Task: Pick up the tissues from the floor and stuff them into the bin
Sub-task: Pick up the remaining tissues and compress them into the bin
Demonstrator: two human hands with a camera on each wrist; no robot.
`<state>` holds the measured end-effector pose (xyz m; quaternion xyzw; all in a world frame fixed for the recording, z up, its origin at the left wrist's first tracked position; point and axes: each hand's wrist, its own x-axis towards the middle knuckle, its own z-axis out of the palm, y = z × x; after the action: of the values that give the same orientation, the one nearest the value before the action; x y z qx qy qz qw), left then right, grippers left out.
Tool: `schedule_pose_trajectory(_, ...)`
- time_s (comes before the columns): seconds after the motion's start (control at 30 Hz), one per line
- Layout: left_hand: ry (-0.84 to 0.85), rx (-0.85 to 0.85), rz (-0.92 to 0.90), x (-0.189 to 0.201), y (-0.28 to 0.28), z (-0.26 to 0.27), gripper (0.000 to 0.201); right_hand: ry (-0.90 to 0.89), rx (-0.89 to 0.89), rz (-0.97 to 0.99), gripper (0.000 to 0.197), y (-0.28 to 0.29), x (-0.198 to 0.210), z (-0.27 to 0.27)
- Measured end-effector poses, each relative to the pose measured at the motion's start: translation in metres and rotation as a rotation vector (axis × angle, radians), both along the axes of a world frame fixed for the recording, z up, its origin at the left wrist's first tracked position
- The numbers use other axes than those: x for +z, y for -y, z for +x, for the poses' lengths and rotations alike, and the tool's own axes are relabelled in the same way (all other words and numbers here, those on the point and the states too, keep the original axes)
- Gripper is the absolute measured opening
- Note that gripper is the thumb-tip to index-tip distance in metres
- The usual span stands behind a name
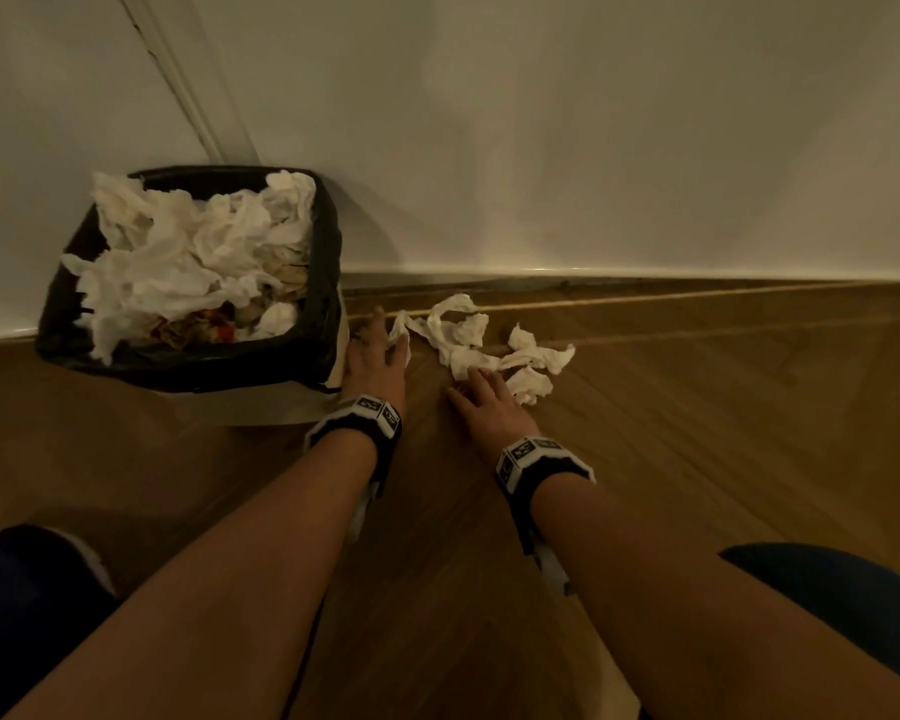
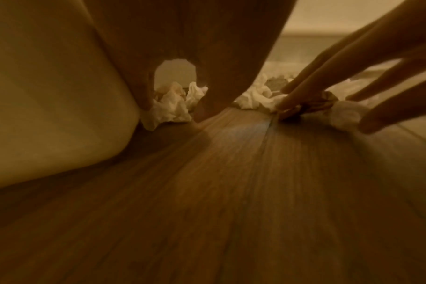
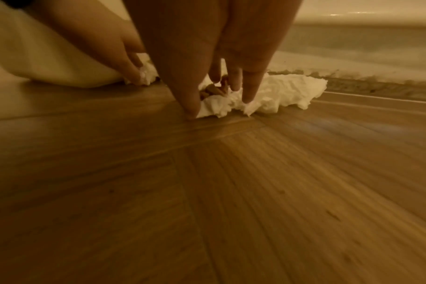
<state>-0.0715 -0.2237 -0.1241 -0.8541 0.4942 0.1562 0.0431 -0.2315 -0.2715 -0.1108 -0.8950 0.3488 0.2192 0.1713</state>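
- Head view: the bin (image 1: 328, 283), heaped with tissue, is seen at far left; the tissues (image 1: 481, 345) are strewn on the floor (image 1: 697, 407) to its right.
- Left wrist view: the left hand (image 2: 182, 57) is curled round 1 tissue.
- Right wrist view: the right hand (image 3: 221, 48) is spread, fingertips (image 3: 191, 111) pressed onto tissues.

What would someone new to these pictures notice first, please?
The bin, black-lined and heaped with white tissues, stands by the wall at left. Right of it, crumpled tissues lie on the wooden floor, where the left hand and right hand both reach them.
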Motion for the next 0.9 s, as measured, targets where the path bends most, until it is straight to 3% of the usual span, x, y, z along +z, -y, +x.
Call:
schedule_pose_trajectory(0.33, -0.005, 0.016, 0.130, 0.011, 0.009, 0.000, 0.055, 0.039, -0.024, -0.039, 0.048, -0.011, 0.006, -0.004)
schedule_pose_trajectory(0.53, 0.041, -0.066, 0.165, 0.020, 0.008, 0.000, 0.045, 0.034, -0.035, 0.003, 0.036, -0.011, 0.004, 0.004)
schedule_pose_trajectory(0.73, 0.070, -0.132, 0.204, 0.025, 0.010, 0.001, 0.042, 0.124, -0.336, 0.228, 0.035, 0.002, 0.017, 0.011)
schedule_pose_trajectory(0.9, 0.059, -0.205, 0.273, 0.028, 0.009, 0.002, 0.040, 0.377, -0.610, 0.352, 0.028, 0.014, 0.045, 0.007)
